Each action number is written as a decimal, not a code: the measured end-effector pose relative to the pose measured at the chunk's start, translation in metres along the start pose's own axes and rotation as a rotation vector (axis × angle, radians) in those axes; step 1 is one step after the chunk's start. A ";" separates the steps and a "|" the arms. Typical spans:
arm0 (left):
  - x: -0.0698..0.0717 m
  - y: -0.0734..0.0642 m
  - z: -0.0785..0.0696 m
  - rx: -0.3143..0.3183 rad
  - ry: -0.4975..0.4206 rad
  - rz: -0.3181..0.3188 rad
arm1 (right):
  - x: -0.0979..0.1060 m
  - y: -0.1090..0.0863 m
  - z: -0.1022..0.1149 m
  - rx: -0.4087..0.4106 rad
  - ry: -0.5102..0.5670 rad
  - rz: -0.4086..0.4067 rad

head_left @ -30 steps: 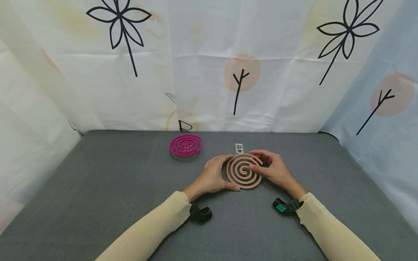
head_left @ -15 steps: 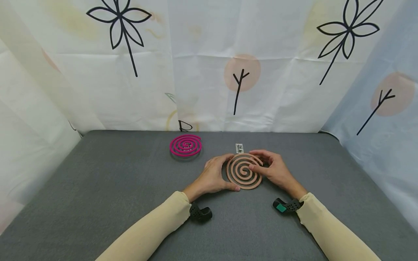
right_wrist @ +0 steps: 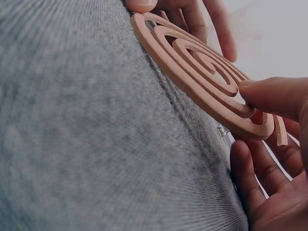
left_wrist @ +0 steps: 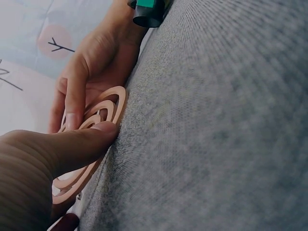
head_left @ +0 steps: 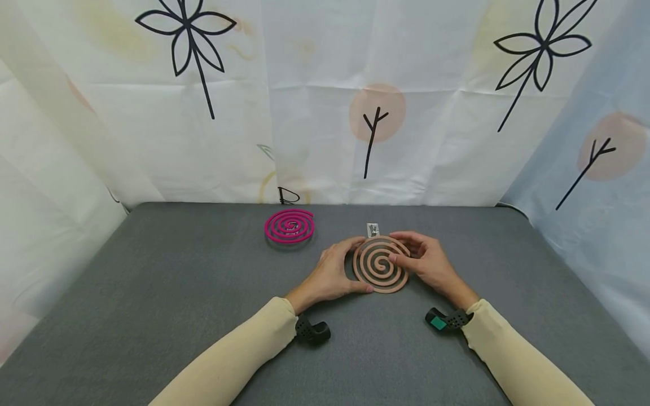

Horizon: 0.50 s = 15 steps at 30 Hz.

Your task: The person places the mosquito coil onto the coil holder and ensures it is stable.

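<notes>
Both hands hold a tan mosquito coil (head_left: 382,267) near the middle of the table. My left hand (head_left: 335,273) grips its left edge, with the thumb at the near rim and the fingers at the far side. On the right, my right hand (head_left: 427,262) pinches the coil, thumb on top and fingers around the far edge and beneath. In the right wrist view the tan coil (right_wrist: 192,94) is tilted, part of it off the cloth. Just behind it lies a small silvery metal piece (head_left: 373,229), probably a coil stand.
A magenta mosquito coil (head_left: 284,242) sits farther back on the left, seemingly raised above the table, with a bit of metal showing at its centre. Grey cloth (head_left: 178,293) covers the table. Printed white curtains (head_left: 315,124) stand behind and at both sides.
The tan coil and both hands have shifted very slightly up and away from me. The hold looks the same, and the magenta coil stays in place.
</notes>
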State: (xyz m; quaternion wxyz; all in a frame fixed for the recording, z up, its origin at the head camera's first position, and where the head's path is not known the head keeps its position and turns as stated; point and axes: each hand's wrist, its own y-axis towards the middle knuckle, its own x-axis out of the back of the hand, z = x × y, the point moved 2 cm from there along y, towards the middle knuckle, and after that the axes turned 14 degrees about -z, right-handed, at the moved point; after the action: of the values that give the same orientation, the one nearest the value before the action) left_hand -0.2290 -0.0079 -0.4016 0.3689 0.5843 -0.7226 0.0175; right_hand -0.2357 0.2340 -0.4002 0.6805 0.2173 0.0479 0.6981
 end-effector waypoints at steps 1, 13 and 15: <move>0.000 0.000 0.000 -0.003 -0.012 -0.002 | 0.000 0.000 0.000 -0.008 0.012 -0.001; -0.001 0.000 0.001 -0.014 -0.152 -0.002 | 0.000 0.001 0.003 -0.051 0.056 0.000; -0.001 0.000 0.000 0.003 -0.222 0.008 | 0.000 0.000 0.003 -0.048 0.058 0.000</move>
State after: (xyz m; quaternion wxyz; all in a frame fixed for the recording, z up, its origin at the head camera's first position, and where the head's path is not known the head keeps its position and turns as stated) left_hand -0.2291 -0.0069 -0.4027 0.2858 0.5803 -0.7613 -0.0450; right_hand -0.2349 0.2330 -0.3974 0.6839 0.1809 0.0508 0.7050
